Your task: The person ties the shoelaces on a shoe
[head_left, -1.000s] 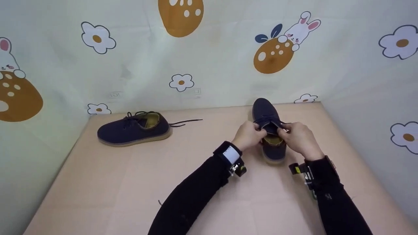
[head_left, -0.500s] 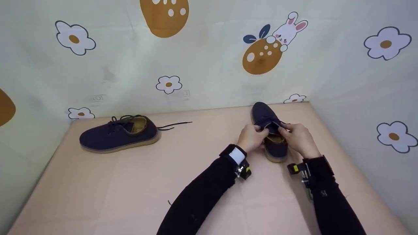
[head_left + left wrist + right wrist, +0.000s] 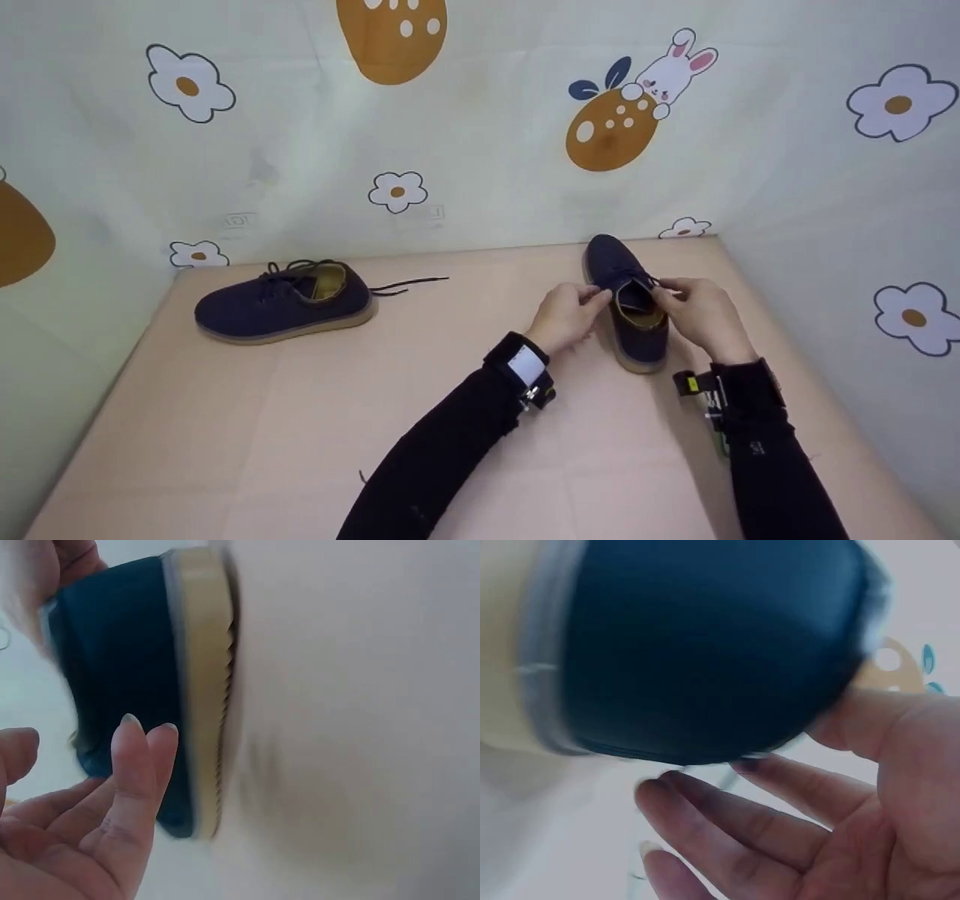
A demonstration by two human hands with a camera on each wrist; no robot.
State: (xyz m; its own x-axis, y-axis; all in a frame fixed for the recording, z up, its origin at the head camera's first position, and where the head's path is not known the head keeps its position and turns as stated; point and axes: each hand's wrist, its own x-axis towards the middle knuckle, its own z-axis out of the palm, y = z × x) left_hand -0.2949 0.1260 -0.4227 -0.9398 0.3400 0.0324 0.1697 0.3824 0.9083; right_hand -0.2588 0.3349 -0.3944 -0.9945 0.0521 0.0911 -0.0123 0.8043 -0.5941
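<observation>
One navy shoe (image 3: pixel 634 311), upright, toe toward wall

A dark navy lace-up shoe (image 3: pixel 632 311) with a tan rubber sole and a mustard-yellow lining stands upright on its sole toward three o'clock on the table, toe pointing to twelve o'clock, heel to six, its mouth open and its dark laces loose at the throat.
</observation>
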